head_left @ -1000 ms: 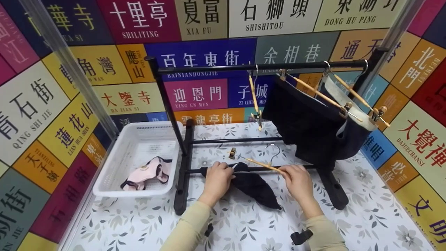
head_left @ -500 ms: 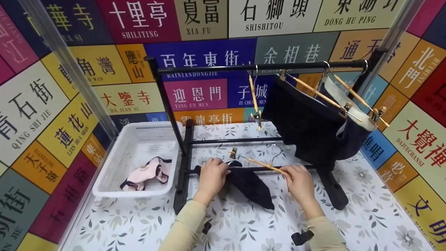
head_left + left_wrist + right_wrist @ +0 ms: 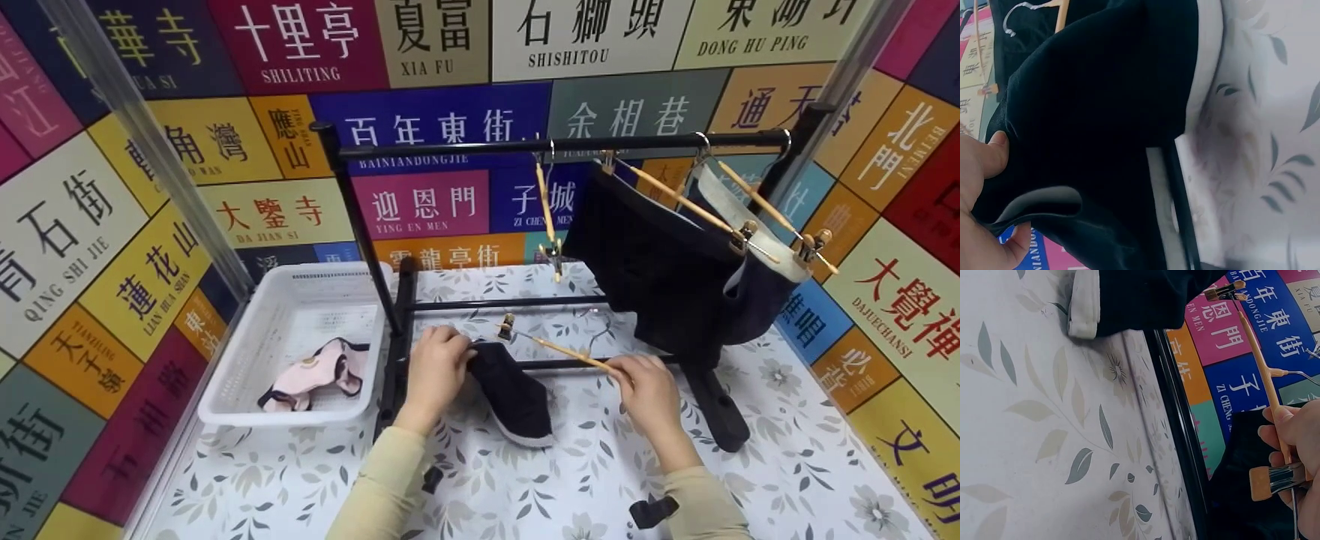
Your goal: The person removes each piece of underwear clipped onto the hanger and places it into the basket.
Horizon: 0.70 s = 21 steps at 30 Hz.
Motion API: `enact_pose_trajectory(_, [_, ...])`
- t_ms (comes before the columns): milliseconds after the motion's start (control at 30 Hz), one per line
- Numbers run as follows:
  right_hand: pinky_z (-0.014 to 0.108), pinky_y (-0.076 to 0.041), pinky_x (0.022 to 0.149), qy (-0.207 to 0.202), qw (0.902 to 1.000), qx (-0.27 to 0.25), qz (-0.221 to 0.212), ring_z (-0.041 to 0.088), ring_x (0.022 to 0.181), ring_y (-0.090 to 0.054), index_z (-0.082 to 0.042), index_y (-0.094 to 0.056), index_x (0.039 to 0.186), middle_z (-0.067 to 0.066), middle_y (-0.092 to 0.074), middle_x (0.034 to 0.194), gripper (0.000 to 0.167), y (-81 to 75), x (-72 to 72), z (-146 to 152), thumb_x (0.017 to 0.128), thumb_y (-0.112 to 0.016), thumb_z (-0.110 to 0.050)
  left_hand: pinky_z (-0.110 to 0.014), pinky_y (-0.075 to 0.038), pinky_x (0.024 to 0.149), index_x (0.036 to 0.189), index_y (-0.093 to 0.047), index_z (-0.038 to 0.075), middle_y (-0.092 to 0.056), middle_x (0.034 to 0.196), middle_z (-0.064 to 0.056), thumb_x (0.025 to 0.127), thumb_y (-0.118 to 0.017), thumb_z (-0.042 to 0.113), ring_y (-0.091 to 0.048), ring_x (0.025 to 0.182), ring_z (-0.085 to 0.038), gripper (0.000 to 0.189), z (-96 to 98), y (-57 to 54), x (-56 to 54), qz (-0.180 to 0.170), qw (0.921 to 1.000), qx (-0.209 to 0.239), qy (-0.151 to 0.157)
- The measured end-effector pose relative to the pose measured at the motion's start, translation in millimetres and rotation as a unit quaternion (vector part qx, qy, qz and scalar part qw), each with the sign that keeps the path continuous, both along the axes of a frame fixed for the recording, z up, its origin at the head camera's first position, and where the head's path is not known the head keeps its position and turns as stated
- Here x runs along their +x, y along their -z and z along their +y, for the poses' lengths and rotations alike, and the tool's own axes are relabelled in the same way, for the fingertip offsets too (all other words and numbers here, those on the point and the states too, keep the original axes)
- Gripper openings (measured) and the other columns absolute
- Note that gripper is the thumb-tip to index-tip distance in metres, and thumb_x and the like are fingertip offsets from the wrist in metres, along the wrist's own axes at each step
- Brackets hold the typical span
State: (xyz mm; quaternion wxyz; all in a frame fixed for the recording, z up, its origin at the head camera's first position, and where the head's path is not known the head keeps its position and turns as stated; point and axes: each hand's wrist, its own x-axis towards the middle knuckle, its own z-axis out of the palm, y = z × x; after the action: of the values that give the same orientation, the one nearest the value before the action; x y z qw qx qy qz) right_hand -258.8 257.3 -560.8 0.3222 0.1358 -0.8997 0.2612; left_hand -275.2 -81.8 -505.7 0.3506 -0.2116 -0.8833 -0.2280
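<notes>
The small black cloth garment with a pale hem band [image 3: 516, 397] is near the middle of the scene, in front of the black metal clothes rack [image 3: 442, 148], its upper edge pinched between thumb and finger of the left hand [image 3: 437, 367]. The right hand [image 3: 646, 390] grips one end of a slim wooden hanger with metal clips [image 3: 566, 351]; its wood-faced near clip [image 3: 1261, 484] is just beside the fingers, and its far clip [image 3: 507, 325] is near the garment's top edge, apparently without cloth.

The hanging work looks partly done: a black cloth garment [image 3: 652, 255] and a dark garment with a cream waistband [image 3: 776, 285] hang clipped toward the right of the top rail. Left to hang, it seems, are the garment in hand and the pink cloth piece with dark trim [image 3: 319, 371] in the white plastic basket [image 3: 281, 418]. A bare wooden hanger [image 3: 547, 202] hangs on the rail left of the clothes.

The front lower bar [image 3: 551, 365] runs behind the garment, and the rack's left foot is close beside the left hand, so the tighter side is there. The floral table covering [image 3: 585, 480] offers more room toward the person and between the hands.
</notes>
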Motion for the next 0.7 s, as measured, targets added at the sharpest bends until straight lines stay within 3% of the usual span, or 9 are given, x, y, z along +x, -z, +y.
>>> enact_pose_trajectory(300, [0.047,-0.045,0.076,0.003,1.0000,0.006,-0.002,0.033,0.083,-0.060,-0.011,-0.074,0.092,0.006,-0.072,0.090,0.012,-2.7,0.2,4.9,0.081,-0.079,-0.007,-0.047,-0.044,0.065,0.084,-0.072,0.009,-0.063,0.084,-0.007,0.080,-0.081,0.012,-0.057,0.082,-0.031,0.010,-23.9,-15.4,-4.8,0.028,0.9994,0.015,-0.011])
enact_pose_trajectory(700, [0.048,-0.045,0.076,0.007,0.9999,0.012,0.004,0.033,0.084,-0.060,-0.010,-0.075,0.092,0.006,-0.072,0.091,0.013,-5.1,-1.6,13.0,0.081,-0.079,-0.006,-0.048,-0.046,0.072,0.086,-0.072,0.005,-0.065,0.089,-0.010,0.080,-0.080,0.008,-0.056,0.083,-0.033,0.010,-48.2,-40.4,-7.4,0.048,0.9972,0.057,-0.004])
